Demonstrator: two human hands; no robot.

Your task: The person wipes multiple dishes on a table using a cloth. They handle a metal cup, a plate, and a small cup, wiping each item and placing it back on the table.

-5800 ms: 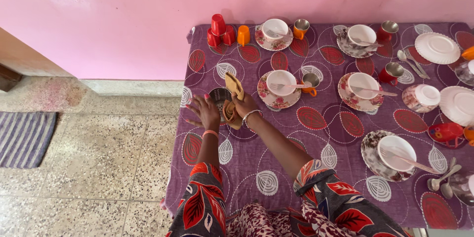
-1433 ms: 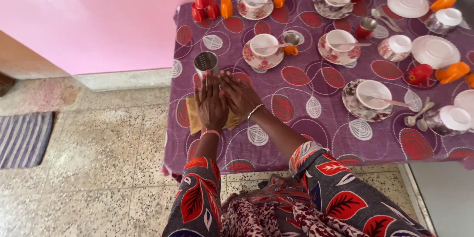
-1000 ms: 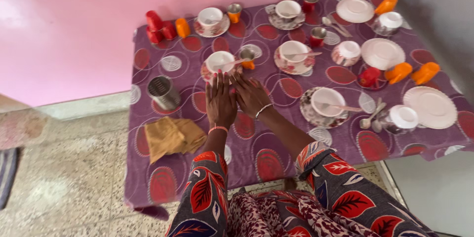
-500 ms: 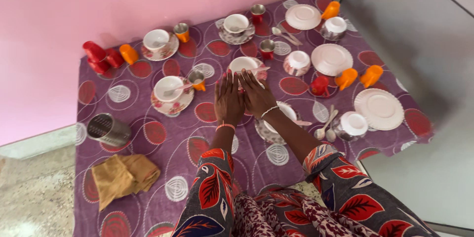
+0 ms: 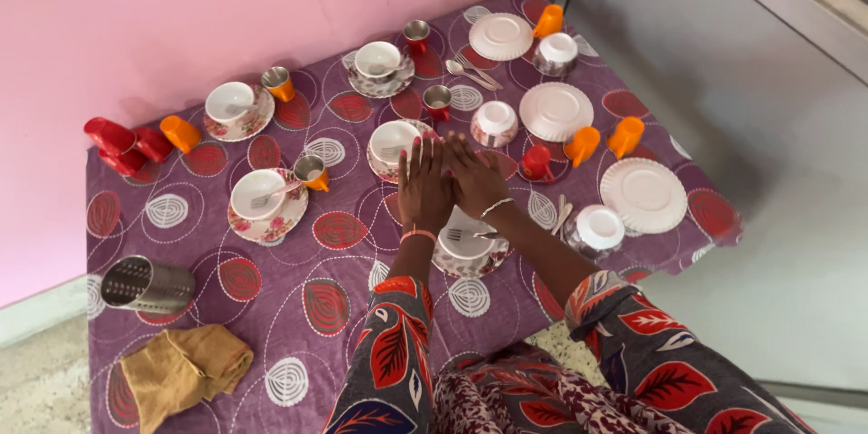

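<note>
left hand (image 5: 423, 192) and right hand (image 5: 474, 183) hover side by side, fingers spread and empty, above crowded mid-surface; mustard cloth (image 5: 183, 369) lies near the front edge.

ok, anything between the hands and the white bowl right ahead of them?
Nothing visible. The left hand and right hand are open, flat and side by side. The left fingertips already reach the bowl at its right edge. I can't tell if they touch it.

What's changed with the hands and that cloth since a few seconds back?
Both hands let go of the yellow cloth, which now lies crumpled at the table's near left corner beside the steel holder. The left hand and right hand have moved rightward, side by side, open and empty, over the middle bowl. Cups, plates and purple tablecloth stayed put.
</note>
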